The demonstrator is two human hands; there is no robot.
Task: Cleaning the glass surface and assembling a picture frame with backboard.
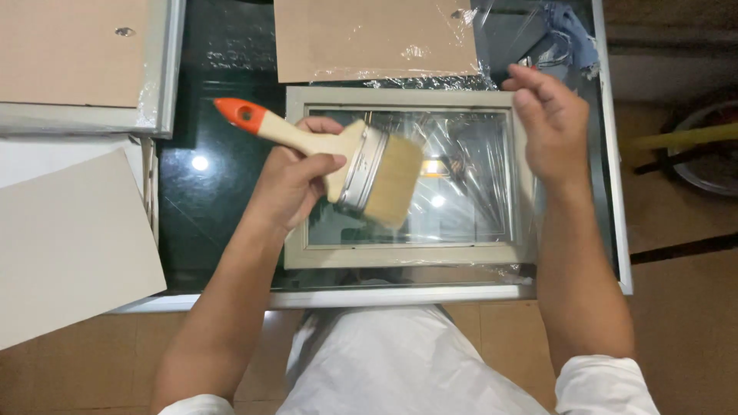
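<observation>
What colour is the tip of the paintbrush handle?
Orange-red, on the paintbrush held in the left hand; the head view shows it.

Bare forearms, no watch, no rings on the fingers of left hand [290, 180] or right hand [550, 123]. White short sleeves well back from the fingers, near the elbows. White, faintly creased garment across the lap.

Left hand [296, 180] fingers curled in a closed grip, forearm angled up from lower left. Right hand [547, 123] raised, fingers loosely bent, forearm near vertical.
</observation>
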